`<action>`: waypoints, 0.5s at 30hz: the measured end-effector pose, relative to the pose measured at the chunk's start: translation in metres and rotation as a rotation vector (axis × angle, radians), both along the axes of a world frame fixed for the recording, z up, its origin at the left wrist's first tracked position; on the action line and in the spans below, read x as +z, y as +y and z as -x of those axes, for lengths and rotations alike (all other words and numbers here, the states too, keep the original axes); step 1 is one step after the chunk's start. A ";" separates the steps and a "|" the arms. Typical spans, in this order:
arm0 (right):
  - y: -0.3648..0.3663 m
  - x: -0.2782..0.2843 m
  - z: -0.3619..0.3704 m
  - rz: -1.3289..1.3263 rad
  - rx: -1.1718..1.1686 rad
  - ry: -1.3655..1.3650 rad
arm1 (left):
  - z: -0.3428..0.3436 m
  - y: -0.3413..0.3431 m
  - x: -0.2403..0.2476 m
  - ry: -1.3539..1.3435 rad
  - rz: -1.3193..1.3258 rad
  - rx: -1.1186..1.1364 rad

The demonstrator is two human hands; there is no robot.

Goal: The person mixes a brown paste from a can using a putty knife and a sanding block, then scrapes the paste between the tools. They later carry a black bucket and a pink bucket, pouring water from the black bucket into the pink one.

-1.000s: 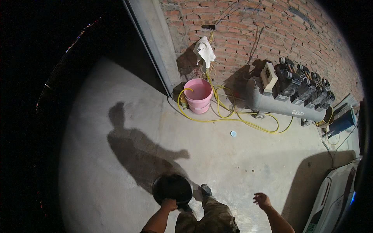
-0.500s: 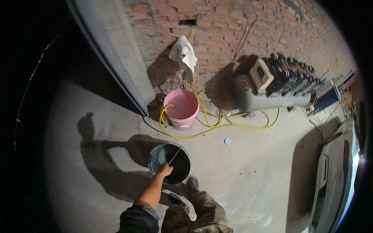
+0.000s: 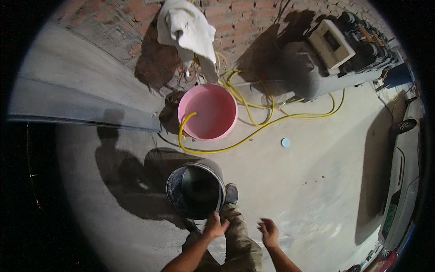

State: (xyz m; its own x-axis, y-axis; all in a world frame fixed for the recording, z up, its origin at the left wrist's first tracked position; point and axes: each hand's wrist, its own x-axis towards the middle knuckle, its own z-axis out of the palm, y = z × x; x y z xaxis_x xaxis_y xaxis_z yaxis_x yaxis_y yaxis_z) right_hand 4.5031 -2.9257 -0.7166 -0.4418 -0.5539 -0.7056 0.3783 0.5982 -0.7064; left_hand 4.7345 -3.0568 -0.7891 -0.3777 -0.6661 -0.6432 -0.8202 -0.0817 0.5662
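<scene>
A dark bucket with a pale rim stands in front of my feet, dark liquid inside it. My left hand is at its near rim, thumb apart from the fingers, with no object seen in it. The bucket's thin handle hangs down on the near side, close to that hand; contact is hard to make out. Off to the right, my right hand hovers over the floor, its fingers loosely bent and apart, holding nothing.
A pink bucket stands farther off, with a yellow hose running from it. White cloth hangs by the brick wall. A grey tank machine stands at back right; a parked car is at far right. A pale blue disc lies on the floor.
My left hand has left the top of the raised handle, which now hangs at the near side. My right hand has come into view. The view has moved closer to the buckets.
</scene>
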 end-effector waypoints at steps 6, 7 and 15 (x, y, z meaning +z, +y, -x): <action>-0.113 -0.083 -0.124 -0.232 0.334 0.160 | -0.028 -0.020 -0.020 0.366 -0.010 -0.014; -0.116 -0.100 -0.138 -0.311 0.223 0.191 | -0.047 -0.051 -0.024 0.237 0.171 -0.149; -0.110 -0.191 -0.185 -0.039 -0.385 -0.124 | -0.144 -0.237 -0.101 0.022 0.599 -0.009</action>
